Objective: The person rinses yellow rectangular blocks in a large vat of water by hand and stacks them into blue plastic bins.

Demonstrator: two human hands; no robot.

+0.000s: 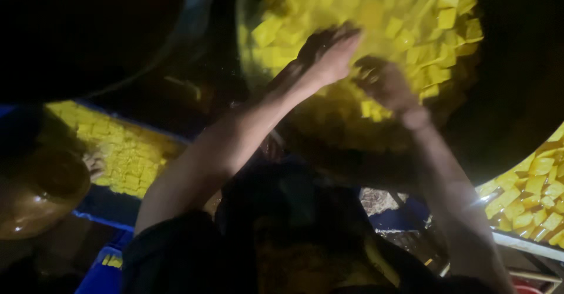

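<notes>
In a dim workspace, the left hand (329, 50) and right hand (385, 82) press open-palmed into small yellow cubes (435, 18) heaped in a big round basin (249, 65), fingers spread to sift them.

the yellow cubes (411, 18) fill a big round pan (249, 65), heaped loosely and lying at all angles, wet and glossy under the light. they are small, blocky pieces, bright yellow at the top right of the heap and darker toward the near rim, where shadow falls. the left hand (329, 50) and the right hand (385, 85) rest on the pile near its middle, fingers spread among the pieces.
</notes>
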